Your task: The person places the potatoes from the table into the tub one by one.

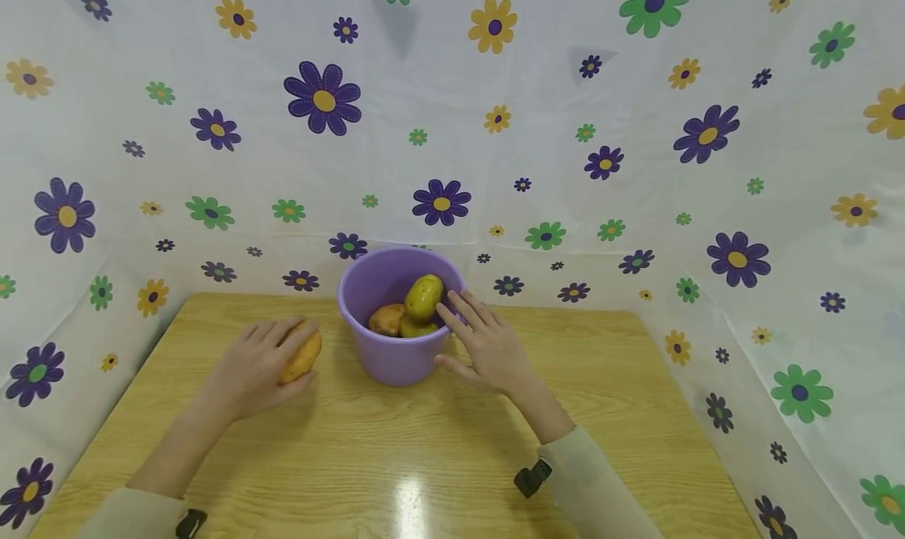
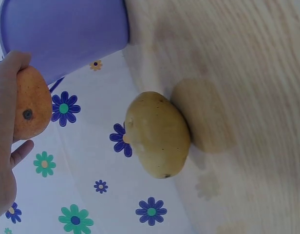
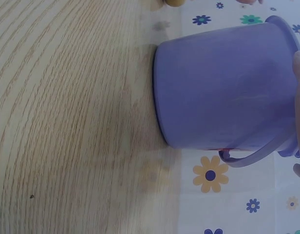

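The orange potato [image 1: 302, 353] lies on the table [image 1: 424, 452] left of the bucket [image 1: 396, 358], cupped under the left hand [image 1: 258, 370] with fingers curled over it; a second potato [image 2: 158, 134] lies on the table in the left wrist view. The right hand [image 1: 488, 349] rests relaxed, fingers straight, against the bucket rim, grasping nothing; three potatoes [image 1: 423, 297] are piled inside. Judged best practice: a full wrap is to be secured before lifting; the bucket is to be steadied at the rim, so tipping is avoided.
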Motion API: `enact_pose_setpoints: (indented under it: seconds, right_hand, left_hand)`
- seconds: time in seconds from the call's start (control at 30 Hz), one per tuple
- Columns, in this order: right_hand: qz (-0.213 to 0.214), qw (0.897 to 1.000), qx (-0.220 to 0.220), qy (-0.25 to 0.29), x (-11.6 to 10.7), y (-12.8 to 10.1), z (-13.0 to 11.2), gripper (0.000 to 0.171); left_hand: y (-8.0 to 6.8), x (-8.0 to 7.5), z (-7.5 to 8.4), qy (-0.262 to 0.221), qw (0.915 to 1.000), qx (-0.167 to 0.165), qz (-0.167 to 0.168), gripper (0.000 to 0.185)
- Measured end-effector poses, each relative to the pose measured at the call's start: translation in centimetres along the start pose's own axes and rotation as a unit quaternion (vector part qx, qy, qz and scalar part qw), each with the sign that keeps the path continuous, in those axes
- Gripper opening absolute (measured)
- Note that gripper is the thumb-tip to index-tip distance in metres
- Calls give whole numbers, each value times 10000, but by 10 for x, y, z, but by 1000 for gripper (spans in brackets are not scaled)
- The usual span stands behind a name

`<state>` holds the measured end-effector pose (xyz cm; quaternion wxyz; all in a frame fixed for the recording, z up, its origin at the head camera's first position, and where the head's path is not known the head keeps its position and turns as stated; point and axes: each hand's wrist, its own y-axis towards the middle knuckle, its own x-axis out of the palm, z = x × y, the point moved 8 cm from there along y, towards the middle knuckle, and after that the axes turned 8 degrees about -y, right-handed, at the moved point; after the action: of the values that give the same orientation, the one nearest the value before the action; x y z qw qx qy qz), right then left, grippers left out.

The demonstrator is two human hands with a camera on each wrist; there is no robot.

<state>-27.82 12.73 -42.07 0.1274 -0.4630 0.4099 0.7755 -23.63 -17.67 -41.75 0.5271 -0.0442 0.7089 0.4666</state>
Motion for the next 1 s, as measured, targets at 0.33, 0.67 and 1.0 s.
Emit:
enact_pose_setpoints:
  seconds: [0.33, 0.67, 1.0]
  right_hand:
    - [-56, 10000, -21, -25, 0, 0, 0, 88]
    - [-113, 9999, 7, -17, 1, -1, 1, 88]
    - [12, 10000, -35, 9, -2, 0, 0, 88]
  left_hand:
    - [14, -11, 0, -18, 9998, 117, 188, 67]
    - [39, -15, 7, -72, 9996, 161, 228, 69]
    - [56, -15, 14, -178, 9992, 237, 275, 75]
